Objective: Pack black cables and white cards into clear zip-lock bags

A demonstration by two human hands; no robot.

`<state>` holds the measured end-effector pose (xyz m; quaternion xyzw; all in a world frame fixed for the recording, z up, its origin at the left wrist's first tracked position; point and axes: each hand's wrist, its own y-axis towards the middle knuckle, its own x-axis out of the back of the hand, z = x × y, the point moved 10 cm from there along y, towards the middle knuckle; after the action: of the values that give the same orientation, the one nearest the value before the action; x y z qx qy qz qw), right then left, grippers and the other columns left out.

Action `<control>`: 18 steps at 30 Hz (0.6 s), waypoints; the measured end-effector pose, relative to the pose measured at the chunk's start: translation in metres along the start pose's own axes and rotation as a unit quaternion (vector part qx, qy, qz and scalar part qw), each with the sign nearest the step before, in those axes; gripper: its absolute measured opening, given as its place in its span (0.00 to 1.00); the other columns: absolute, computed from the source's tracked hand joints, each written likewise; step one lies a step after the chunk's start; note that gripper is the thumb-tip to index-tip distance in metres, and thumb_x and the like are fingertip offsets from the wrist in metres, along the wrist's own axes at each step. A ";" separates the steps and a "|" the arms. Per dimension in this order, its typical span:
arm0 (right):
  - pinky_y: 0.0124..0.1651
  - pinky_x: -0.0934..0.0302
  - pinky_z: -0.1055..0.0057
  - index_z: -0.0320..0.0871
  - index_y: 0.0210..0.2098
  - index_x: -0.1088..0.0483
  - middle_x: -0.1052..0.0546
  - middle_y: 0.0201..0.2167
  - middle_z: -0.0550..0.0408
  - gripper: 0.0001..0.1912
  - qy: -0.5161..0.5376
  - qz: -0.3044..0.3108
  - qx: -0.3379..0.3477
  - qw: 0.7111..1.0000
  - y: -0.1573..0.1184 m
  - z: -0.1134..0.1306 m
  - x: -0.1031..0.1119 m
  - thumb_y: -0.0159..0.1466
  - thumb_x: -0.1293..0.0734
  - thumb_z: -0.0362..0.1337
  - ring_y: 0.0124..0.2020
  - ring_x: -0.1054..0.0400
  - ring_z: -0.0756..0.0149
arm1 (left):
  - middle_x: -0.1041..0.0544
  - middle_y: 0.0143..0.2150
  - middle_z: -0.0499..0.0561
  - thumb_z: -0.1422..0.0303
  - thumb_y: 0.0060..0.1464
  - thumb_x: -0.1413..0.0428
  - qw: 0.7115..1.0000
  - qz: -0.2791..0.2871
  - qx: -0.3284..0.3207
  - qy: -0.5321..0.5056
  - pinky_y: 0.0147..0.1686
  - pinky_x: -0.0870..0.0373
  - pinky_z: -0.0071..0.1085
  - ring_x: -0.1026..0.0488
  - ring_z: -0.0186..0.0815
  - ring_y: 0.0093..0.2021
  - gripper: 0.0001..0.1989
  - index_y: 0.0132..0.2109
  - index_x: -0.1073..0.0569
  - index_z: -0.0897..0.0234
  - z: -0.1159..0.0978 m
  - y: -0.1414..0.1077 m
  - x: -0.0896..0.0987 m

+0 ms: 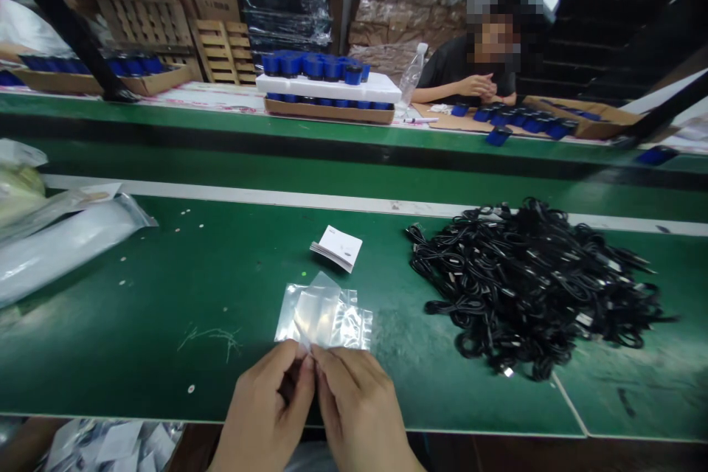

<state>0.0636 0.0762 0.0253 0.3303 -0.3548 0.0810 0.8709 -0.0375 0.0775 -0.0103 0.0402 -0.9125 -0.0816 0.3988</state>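
Note:
My left hand (268,398) and my right hand (354,398) meet at the front edge of the green table, fingertips pinched together. Between them they grip the near end of a clear plastic bag (321,310), which points away from me. Under it lie more flat clear bags (354,324), spread on the tabletop. Just beyond sits a small stack of white printed cards (338,247). To the right is a large tangled heap of black cables (531,280), coiled in bundles with metal plugs showing.
Plastic-wrapped packs (66,236) lie at the left. Below the table edge, a box of filled bags (119,446) stands at lower left. Across the bench, blue cylindrical parts (315,66) stand on a white foam tray (332,86), near a bottle (412,74) and a seated person (459,74).

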 end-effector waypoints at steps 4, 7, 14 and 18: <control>0.25 0.44 0.67 0.41 0.26 0.31 0.28 0.19 0.54 0.15 -0.062 0.002 -0.009 0.998 0.001 -0.002 -0.007 0.64 0.45 0.26 0.19 0.34 0.62 | 0.37 0.19 0.42 0.71 0.59 0.53 0.996 -0.025 -0.074 0.033 0.19 0.39 0.20 0.35 0.27 0.19 0.15 0.23 0.42 0.60 -0.018 0.004 0.002; 0.25 0.47 0.68 0.42 0.23 0.32 0.30 0.17 0.55 0.15 -0.096 -0.025 -0.023 0.995 0.004 -0.007 -0.004 0.62 0.44 0.27 0.17 0.37 0.63 | 0.38 0.19 0.41 0.73 0.57 0.52 0.995 -0.047 -0.079 0.035 0.20 0.40 0.20 0.37 0.26 0.19 0.15 0.22 0.42 0.61 -0.018 0.003 0.005; 0.34 0.36 0.71 0.43 0.35 0.33 0.25 0.29 0.56 0.03 0.041 0.133 -0.138 0.981 0.035 -0.051 0.008 0.60 0.34 0.31 0.31 0.29 0.64 | 0.36 0.18 0.40 0.69 0.57 0.52 0.998 -0.055 -0.012 0.017 0.19 0.40 0.19 0.37 0.26 0.17 0.13 0.24 0.36 0.61 0.009 0.004 0.014; 0.54 0.41 0.55 0.37 0.60 0.46 0.34 0.53 0.39 0.36 -0.041 0.129 -0.065 0.989 0.075 -0.063 0.014 0.55 0.28 0.33 0.54 0.39 0.51 | 0.35 0.17 0.41 0.61 0.59 0.53 0.995 -0.050 0.083 -0.020 0.20 0.39 0.22 0.36 0.29 0.18 0.17 0.24 0.36 0.60 0.034 0.003 0.017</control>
<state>0.0817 0.1725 0.0401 0.2272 -0.4345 0.1561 0.8575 -0.0742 0.0817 -0.0200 0.1176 -0.9209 -0.0262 0.3707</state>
